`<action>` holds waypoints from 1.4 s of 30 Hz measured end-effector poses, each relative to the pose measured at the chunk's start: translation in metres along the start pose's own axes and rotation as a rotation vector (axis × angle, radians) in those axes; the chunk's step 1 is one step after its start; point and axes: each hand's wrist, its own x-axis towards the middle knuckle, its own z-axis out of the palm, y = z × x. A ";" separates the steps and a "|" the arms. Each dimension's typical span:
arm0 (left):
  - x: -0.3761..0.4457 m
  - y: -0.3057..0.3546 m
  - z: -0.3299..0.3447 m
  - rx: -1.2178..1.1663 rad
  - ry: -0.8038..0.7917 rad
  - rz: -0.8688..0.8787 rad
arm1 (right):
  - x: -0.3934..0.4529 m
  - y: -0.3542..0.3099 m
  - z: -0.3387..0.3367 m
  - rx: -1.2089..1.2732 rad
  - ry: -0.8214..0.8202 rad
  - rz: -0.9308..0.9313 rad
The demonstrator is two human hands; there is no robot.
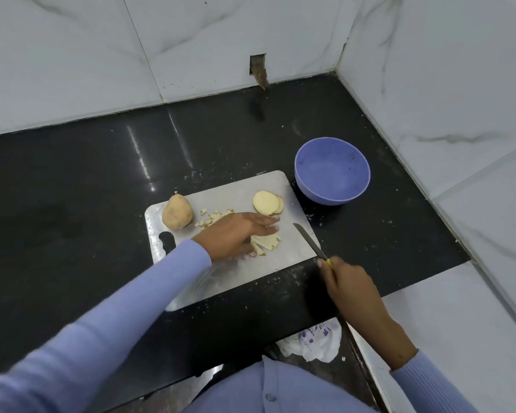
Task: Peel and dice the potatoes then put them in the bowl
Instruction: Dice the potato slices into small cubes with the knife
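Two hands work over the metal cutting board (245, 272): the left hand (236, 234), fingers straight, presses pale potato strips (265, 241), with diced bits (210, 220) just behind it. Right hand (344, 281) grips a yellow-handled knife (309, 241) (blade beside the strips); beyond sit round slices (267, 202), the unpeeled potato (177, 216) and a blue plastic bowl (332, 171).

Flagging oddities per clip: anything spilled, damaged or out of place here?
Yes. Potato crumbs are scattered off the board onto the counter. The wall has a rough hole with a brown stain below. The bowl holds no potato.
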 end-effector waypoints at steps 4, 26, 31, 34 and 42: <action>0.013 -0.006 -0.010 0.031 -0.153 0.131 | 0.003 -0.004 0.002 0.020 0.013 0.021; -0.039 0.043 0.070 0.204 0.604 -0.525 | 0.052 -0.047 0.024 0.419 0.025 -0.149; -0.037 0.043 0.082 0.198 0.654 -0.478 | 0.060 -0.055 0.038 0.351 0.047 -0.222; -0.034 0.045 0.087 0.196 0.658 -0.462 | 0.063 -0.056 0.041 0.351 0.068 -0.232; -0.035 0.047 0.089 0.212 0.629 -0.439 | 0.073 -0.057 0.038 0.298 0.067 -0.287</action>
